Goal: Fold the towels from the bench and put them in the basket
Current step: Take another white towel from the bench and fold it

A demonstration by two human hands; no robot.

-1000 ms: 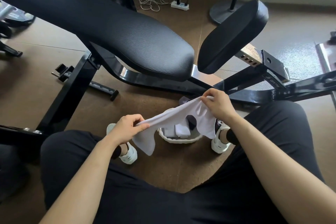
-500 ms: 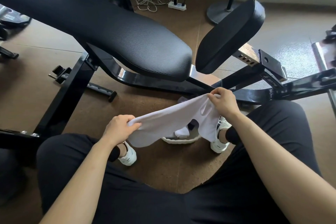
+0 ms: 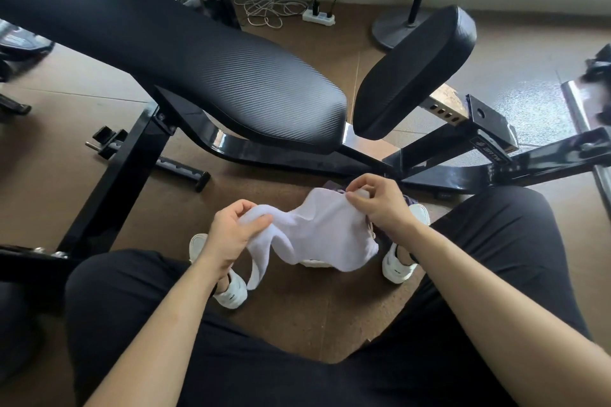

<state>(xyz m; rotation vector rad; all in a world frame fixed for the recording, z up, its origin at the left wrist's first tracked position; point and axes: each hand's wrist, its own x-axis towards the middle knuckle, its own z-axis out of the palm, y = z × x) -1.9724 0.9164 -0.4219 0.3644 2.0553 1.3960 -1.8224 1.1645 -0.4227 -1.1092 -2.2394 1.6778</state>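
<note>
Over brown floor (image 3: 297, 324), white towel (image 3: 327, 225) is pinched by left hand (image 3: 231, 235) and right hand (image 3: 380, 205), and fold could be skewed by sagging middle.

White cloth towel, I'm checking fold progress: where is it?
Head view, centre: the white cloth towel hangs held by the left hand and right hand, between two white shoes.

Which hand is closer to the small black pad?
Right. The right hand pinches the towel just below the small black pad; the left hand grips the towel's other end, farther left.
</note>
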